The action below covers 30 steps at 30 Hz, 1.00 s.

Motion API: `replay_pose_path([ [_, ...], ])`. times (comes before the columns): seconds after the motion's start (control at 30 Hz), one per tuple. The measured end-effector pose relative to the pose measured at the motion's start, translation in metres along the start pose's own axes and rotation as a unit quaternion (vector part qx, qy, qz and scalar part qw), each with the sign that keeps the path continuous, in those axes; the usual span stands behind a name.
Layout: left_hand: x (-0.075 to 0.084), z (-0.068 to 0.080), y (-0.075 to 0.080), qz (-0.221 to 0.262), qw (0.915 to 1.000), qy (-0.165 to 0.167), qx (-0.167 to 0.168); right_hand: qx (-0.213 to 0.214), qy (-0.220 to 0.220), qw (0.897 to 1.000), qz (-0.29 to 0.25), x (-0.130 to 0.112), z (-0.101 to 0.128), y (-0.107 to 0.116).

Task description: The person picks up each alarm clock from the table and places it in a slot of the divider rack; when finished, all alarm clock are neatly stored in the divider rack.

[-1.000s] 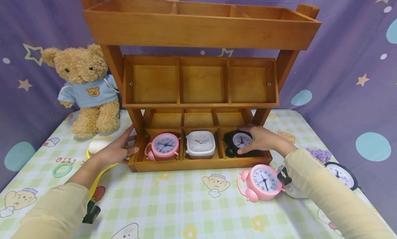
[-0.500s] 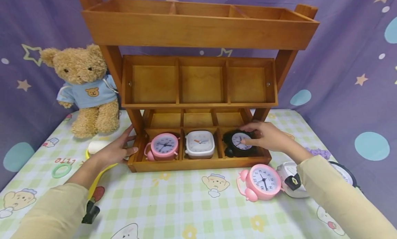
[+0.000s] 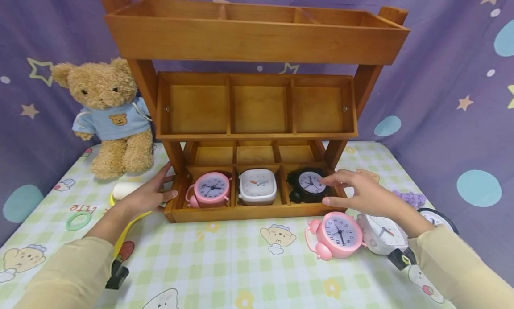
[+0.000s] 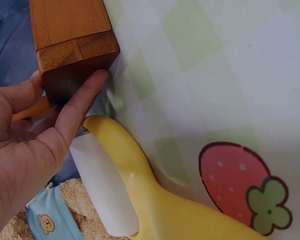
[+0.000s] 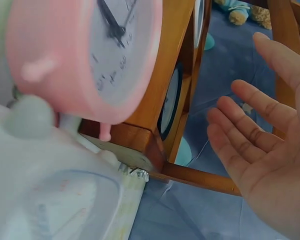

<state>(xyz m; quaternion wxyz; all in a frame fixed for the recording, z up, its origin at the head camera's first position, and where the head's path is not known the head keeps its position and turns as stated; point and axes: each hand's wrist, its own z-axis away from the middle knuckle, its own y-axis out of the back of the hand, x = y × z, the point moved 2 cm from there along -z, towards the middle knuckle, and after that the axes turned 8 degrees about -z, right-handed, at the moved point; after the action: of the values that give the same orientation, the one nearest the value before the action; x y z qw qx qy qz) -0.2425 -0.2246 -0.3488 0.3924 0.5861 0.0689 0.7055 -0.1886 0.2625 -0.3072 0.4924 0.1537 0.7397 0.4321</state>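
My right hand [image 3: 363,194] hovers w/ fingers [image 5: 250,132] spread and loose, holding nothing; the index tip sits just at the right edge of the black clock [image 3: 308,184], and I can't tell if it touches. That clock stands upright in the right compartment of the rack's [image 3: 257,213] bottom tier, just ahead of my fingertips. To its left, away from my right hand, are a white clock [image 3: 258,186] in the middle compartment and a pink clock [image 3: 209,189] in the left one. Below my right palm, on the table [image 3: 225,264], lies a 2nd pink clock [image 3: 336,235], tilted face up, w/ another white clock [image 3: 381,238] touching it on the right, under my wrist. A dark-rimmed clock [image 3: 435,217] peeks out behind my right forearm. My left hand [image 3: 149,194] is at the rack's left front corner, fingers straight and pressed flat on the wood, thumb [image 4: 82,107] against the corner post. Under that hand lies a yellow roller [image 4: 140,185] w/ a white head, touching my thumb side. Further left of that hand are a green ring [image 3: 79,220] on the table and a teddy [image 3: 110,115] sitting against the backdrop.
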Motion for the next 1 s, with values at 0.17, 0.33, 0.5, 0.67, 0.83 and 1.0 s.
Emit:
replay_pose_path([
  [0.17, 0.0, 0.0, 0.0, -0.006, 1.0, 0.001, 0.002, -0.002, 0.011, 1.0, -0.021, -0.002, 0.019, -0.008],
  [0.33, -0.001, -0.001, 0.001, -0.011, 0.9999, 0.002, 0.004, 0.003, 0.03, 1.0, -0.007, -0.003, 0.038, -0.018],
  [0.5, -0.001, -0.001, 0.001, -0.01, 0.9999, 0.002, 0.003, 0.0, 0.01, 1.0, 0.01, -0.001, 0.053, -0.025],
  [0.67, -0.001, 0.0, 0.002, -0.011, 0.9999, 0.003, 0.004, -0.007, -0.006, 0.999, 0.031, 0.001, 0.06, -0.03],
  [0.83, -0.001, -0.001, 0.002, -0.011, 0.9999, 0.002, 0.003, -0.019, 0.006, 0.998, 0.053, 0.004, 0.061, -0.036],
  [1.0, -0.001, -0.001, 0.001, -0.013, 0.9999, 0.003, 0.004, -0.029, 0.005, 0.998, 0.061, 0.005, 0.059, -0.037],
])
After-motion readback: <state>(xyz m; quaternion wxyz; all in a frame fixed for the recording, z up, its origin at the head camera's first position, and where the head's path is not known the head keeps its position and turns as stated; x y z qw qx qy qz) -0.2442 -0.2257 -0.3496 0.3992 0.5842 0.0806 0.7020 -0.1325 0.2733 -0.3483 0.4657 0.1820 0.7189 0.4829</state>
